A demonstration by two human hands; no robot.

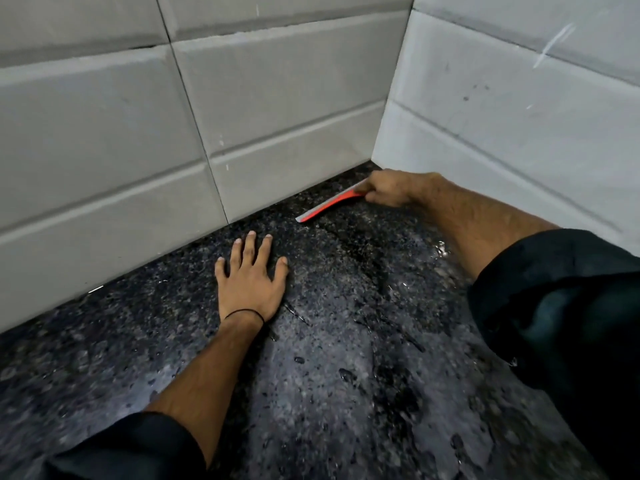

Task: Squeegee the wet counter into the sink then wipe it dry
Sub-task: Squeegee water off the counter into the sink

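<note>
With your right hand (388,188) gripping the squeegee (329,204) at the counter's (346,341) back corner and left hand (251,275) spread flat, press evenly and pull steadily toward yourself.

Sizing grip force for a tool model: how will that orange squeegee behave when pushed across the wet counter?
Probably light: the right hand holds the squeegee by one end alone. Its slim strip looks slightly bowed, so it likely flexes under pressure. The counter shows pooled water, so it should glide easily.
</note>
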